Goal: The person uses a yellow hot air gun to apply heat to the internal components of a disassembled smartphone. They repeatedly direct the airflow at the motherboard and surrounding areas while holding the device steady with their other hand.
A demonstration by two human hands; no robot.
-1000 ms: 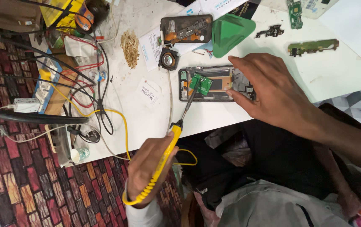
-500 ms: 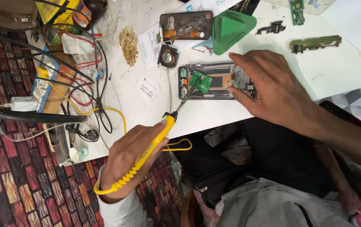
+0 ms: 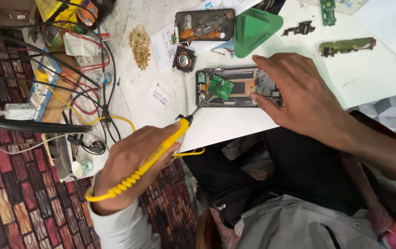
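My left hand (image 3: 131, 161) grips a yellow soldering iron (image 3: 161, 150), whose metal tip reaches a small green circuit board (image 3: 221, 87). That board lies on an opened phone frame (image 3: 237, 87) on the white table (image 3: 235, 124). My right hand (image 3: 299, 94) rests on the right end of the phone frame, fingers spread and pressing it down. The iron's yellow cord loops below the table edge.
A second opened phone (image 3: 205, 24) and a green triangular pick (image 3: 255, 27) lie behind. A round speaker part (image 3: 184, 59), loose circuit strips (image 3: 345, 46), a paper slip (image 3: 161, 94), tangled wires (image 3: 92, 78) and a power strip (image 3: 41, 92) crowd the left.
My left hand has slid left and down along the iron while its tip stays on the green board. My right hand keeps its hold on the phone frame.
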